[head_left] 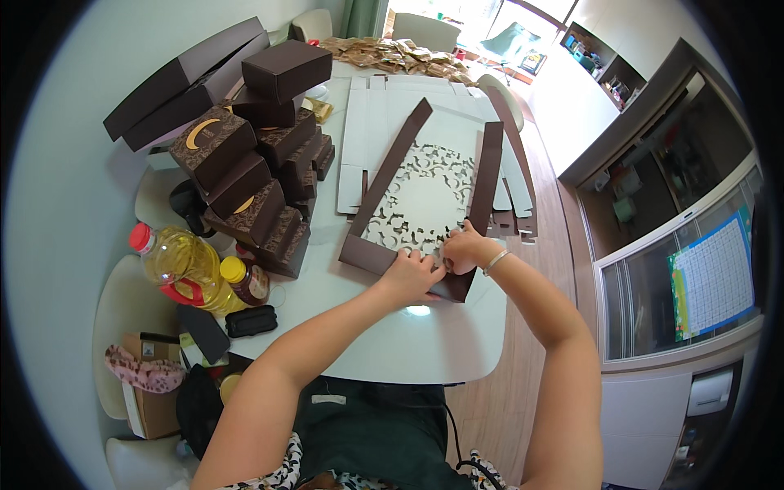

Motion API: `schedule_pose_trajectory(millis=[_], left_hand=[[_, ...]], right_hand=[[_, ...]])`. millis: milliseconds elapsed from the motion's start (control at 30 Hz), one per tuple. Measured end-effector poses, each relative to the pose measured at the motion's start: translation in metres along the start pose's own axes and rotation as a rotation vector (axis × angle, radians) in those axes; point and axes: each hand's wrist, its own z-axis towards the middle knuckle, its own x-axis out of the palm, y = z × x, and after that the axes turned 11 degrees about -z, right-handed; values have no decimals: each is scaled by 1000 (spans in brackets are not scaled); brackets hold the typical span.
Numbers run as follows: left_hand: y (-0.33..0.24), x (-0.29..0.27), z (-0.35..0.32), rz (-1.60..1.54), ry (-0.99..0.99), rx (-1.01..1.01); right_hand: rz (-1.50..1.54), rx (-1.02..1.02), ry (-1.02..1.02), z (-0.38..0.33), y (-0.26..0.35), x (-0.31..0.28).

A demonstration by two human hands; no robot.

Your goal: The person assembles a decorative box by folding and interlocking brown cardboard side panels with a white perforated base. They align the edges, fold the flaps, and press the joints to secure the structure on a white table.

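Left hand [411, 276] gripped the box [487, 167] by its near wall [370, 255], unclear if right hand [464, 248] did; looked mid-fold, probably wanted tucking.

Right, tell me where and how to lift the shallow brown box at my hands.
Probably by its left wall with the left hand, from the left, and its right wall with the right hand, from the right: both long walls stand up opposite each other, while no raised wall shows between them at the far end.

No text is legible; the blue-edged chart [714, 276] seemingly carries small print.
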Motion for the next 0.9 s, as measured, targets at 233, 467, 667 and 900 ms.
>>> schedule_pose_trajectory(millis=[233,467,667,900], left_hand=[[-1,3,1,3,27,-26],[-1,3,2,32,55,-9],[-6,5,4,28,91,-35],[-8,1,8,-25,113,-53]], right_hand=[[-15,71,214,13,9,-12],[-46,130,335,19,15,-15],[-197,346,345,15,41,-28],[-280,311,274,-4,31,-25]])
